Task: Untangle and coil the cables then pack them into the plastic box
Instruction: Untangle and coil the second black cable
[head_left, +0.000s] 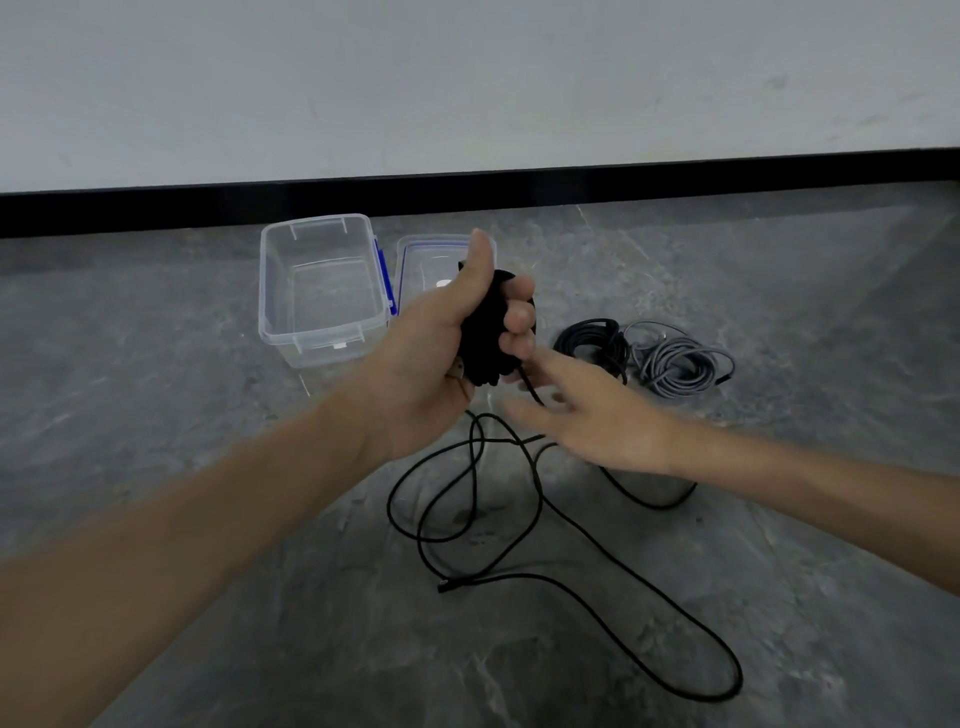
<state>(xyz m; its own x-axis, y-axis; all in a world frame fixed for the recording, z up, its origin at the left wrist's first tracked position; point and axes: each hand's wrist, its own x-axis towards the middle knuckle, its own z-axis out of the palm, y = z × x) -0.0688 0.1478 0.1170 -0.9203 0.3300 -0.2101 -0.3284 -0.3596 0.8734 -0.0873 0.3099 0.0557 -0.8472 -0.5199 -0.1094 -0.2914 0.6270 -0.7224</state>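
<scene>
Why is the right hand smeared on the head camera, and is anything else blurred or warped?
Head view: the right hand is smeared by motion blur, while the left hand and the black cable coil it grips are sharp; the black skirting bows, a wide-angle effect; light is soft, shadows faint, no strong glare on the plastic box.

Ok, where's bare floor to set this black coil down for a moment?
Bare floor lies left of the plastic box, and more right of the grey cable bundle. The box itself holds nothing. Crowded: the black bundle and grey one sit side by side right of the lid, and the loose black cable loops across the middle.
</scene>
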